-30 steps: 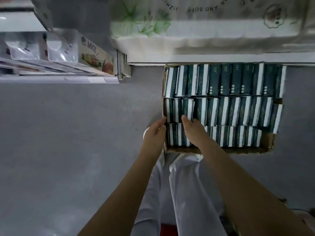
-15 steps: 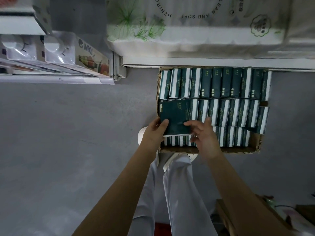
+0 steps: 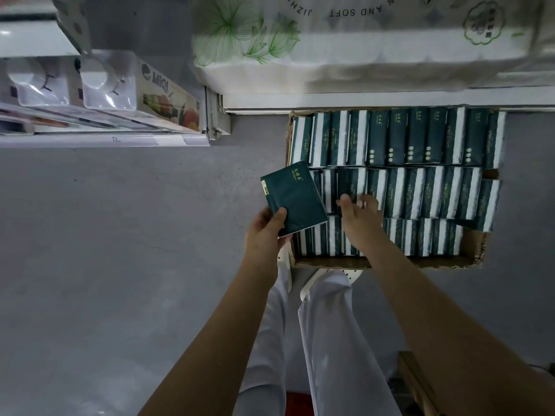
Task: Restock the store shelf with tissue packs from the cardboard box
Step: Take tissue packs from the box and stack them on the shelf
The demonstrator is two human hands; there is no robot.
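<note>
The left hand [image 3: 264, 232] and right hand [image 3: 360, 217] were bare, and both forearms [image 3: 435, 310] ran uncovered to the edge of the view. The legs wore loose white trousers [image 3: 330, 340] of thin cloth that fell in long, soft folds. On the feet were white shoes [image 3: 327, 276], the right one dotted with small holes. A red patch [image 3: 295, 400] showed between the thighs, too little to identify.

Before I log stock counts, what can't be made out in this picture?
Head view only.
1. Right hand: fingertips motion-blurred, grip on packs unclear.
2. Box: packs hide its floor, lower layers uncountable.
3. Held pack: print too small; left hand covers one corner.
4. Roll bag: cut off by top edge.
</note>
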